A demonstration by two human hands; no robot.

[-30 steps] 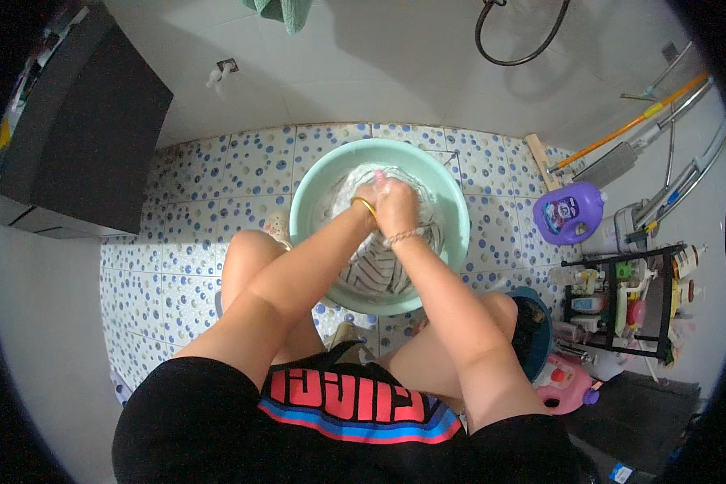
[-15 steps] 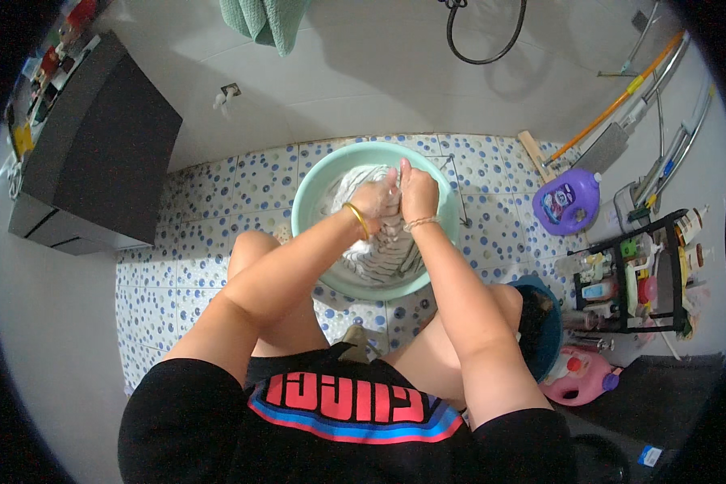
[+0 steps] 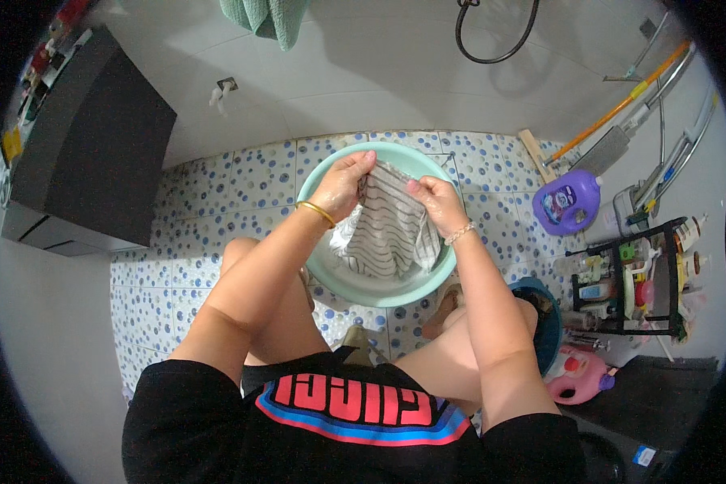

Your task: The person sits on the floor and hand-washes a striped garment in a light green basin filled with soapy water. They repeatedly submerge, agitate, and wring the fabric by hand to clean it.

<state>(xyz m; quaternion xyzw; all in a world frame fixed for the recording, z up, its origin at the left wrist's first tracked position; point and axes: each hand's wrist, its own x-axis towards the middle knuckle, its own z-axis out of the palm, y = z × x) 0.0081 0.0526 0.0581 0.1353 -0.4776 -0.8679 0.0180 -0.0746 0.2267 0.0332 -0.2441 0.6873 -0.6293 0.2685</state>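
A wet striped cloth [image 3: 385, 226], white with dark lines, is stretched between my hands over a mint-green basin [image 3: 331, 278]. My left hand [image 3: 343, 185] pinches its upper left edge near the basin's far rim. On the right side, my right hand [image 3: 439, 206] is closed on another part of the edge. The lower folds of the cloth hang down into the basin, where some whitish water shows. A gold bangle is on my left wrist and a beaded bracelet on my right.
At the right stand a purple detergent jug [image 3: 567, 202], a black rack [image 3: 625, 278] of bottles, a blue bucket [image 3: 548, 327] and a pink jug [image 3: 579, 375]. A dark cabinet [image 3: 97, 137] stands at the left. Long-handled tools [image 3: 621, 109] lean on the right wall.
My hands were close together, rubbing or gripping the bunched cloth low in the basin. Now they are apart, and the cloth is lifted and spread between them.
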